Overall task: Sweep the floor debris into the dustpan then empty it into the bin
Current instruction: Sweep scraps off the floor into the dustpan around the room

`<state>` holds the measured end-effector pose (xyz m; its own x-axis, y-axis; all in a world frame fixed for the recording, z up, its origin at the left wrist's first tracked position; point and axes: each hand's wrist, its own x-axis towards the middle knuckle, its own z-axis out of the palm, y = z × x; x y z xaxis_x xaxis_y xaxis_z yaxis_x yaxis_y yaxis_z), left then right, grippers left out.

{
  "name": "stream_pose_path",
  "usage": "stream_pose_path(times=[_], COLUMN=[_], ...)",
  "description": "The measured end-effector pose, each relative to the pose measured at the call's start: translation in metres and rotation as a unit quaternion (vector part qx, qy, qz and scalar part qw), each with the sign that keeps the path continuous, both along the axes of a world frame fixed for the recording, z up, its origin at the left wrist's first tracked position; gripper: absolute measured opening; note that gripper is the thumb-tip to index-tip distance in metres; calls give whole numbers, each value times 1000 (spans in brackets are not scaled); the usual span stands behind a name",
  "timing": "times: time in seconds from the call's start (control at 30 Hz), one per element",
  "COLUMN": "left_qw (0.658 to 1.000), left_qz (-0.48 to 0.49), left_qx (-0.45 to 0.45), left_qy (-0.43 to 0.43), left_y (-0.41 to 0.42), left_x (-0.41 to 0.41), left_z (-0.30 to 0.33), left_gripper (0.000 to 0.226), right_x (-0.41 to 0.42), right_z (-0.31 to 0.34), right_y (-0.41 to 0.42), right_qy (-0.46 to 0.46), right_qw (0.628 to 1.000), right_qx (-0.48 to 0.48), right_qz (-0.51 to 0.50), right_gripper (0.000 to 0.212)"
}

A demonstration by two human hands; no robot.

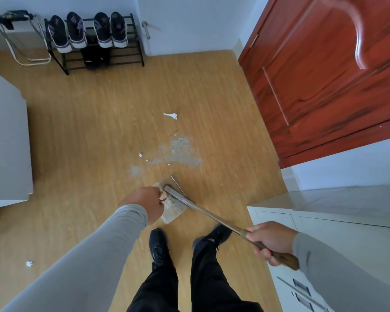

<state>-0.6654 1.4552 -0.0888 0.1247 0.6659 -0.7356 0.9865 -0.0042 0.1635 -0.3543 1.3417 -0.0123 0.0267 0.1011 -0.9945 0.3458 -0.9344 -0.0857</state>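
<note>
**Both arms forward, both hands gripping**

Left hand [148, 202] reaches low ahead, arm almost straight, fingers curled tight. Right hand [271, 240] sits nearer the body, elbow bent, fist closed. Grey sleeves cover both arms.

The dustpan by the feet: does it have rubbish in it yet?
Cannot tell. The dustpan is blurred and partly hidden by the left hand; white scraps lie on the floor.

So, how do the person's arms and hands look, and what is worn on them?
Both arms are covered by long, plain light grey sleeves that reach to the wrists: the left sleeve and the right sleeve. The fabric looks smooth, and no markings or logos show on it. The left hand and the right hand are bare: no gloves, and no rings or watch can be seen.
</note>
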Motion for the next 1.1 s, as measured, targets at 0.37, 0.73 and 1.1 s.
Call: stream_pose_path(times=[0.37,0.73,1.1], left_qw=[1000,999,981], left_qz=[13,22,189], left_qx=[-5,-20,-15], left_qy=[-11,-13,-46], left_y=[-2,-16,3], left_x=[-1,-26,-20], left_z=[-4,5,17], left_gripper=[37,37,34], right_x=[-9,7,23], right_z=[-14,30,45], right_y=[2,11,101], right_qy=[-73,-56,-107], right_qw=[996,996,987], right_qx=[30,-25,111], right_qz=[37,-66,36], right_gripper=[52,30,34])
